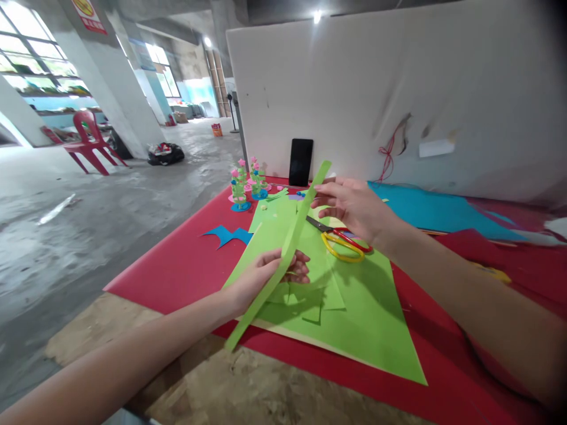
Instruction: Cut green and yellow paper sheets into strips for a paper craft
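A long light-green paper strip (293,236) slants up and away over the table. My left hand (270,274) is closed around its middle, with the lower end hanging past the table's front edge. At the upper part of the strip, the fingertips of my right hand (349,206) pinch its edge. Beneath both hands lies a large green sheet (372,330) with several cut green pieces (332,295) on it. Scissors (343,245) with red and yellow handles rest on the sheet, just below my right hand.
Small paper plant models (240,192) stand at the table's back left, beside a dark phone (301,162) leaning on the white panel (354,77). A blue paper scrap (228,236) lies on the red covering (177,265). Blue sheets (416,209) lie at the right.
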`<state>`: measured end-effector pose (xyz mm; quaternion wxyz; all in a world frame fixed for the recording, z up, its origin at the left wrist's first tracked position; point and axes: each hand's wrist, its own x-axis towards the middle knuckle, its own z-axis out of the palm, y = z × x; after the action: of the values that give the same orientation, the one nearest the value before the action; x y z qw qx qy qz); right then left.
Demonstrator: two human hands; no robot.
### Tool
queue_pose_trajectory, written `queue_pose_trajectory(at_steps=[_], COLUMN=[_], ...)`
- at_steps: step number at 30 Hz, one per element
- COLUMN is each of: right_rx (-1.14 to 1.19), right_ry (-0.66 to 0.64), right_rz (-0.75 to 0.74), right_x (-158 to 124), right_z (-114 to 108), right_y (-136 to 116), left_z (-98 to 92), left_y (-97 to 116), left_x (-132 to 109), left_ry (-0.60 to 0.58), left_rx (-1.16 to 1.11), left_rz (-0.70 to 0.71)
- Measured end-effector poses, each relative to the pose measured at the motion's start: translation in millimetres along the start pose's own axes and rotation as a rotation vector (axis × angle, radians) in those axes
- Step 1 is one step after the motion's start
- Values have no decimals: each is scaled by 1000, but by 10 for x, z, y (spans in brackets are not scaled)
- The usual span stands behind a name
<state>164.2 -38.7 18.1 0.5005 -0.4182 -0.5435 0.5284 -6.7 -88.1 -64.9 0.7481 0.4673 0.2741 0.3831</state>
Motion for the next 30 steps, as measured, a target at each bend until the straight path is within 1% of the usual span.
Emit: queue_pose_trajectory(at_steps=[2, 4, 6, 7, 9, 11, 14, 17, 20, 23, 27, 30], right_rx=[-3, -12, -30, -41, -68, -98, -143, -176, -196, -225, -292, -337], right_ry=[11, 35, 81, 111, 182, 261, 364, 424, 448, 451, 420, 392], right_rz=[1, -13, -49, -71, -113, -142, -151, -125, -77, -13, 57, 43], right_x=[-4, -8, 8, 27, 87, 164, 272, 340, 379, 413, 470, 534], right_z=[-38, -68, -113, -147, -245, -377, -604, -811, -958, -1039, -1065, -1046], right_y=[-19, -39, -62, -76, -105, -127, -126, -77, -6, 56, 112, 152], left_z=[8, 10, 5, 2, -4, -14, -42, -85, -131, -182, -277, -368], left_y=[15, 39, 68, 83, 114, 139, 165, 190, 231, 290, 369, 411], left_x=[0, -1, -4, -7, -9, -1, 31, 68, 91, 100, 109, 122], left_ry=[-4, -40, -72, -71, -35, 36, 125, 153, 158, 162, 215, 237], left_rx=[-21, -44, -42, -15, 78, 179, 282, 342, 409, 528, 772, 971], left_rz=[-6, -56, -87, -75, -20, 14, 7, 19, 34, 8, -2, 19])
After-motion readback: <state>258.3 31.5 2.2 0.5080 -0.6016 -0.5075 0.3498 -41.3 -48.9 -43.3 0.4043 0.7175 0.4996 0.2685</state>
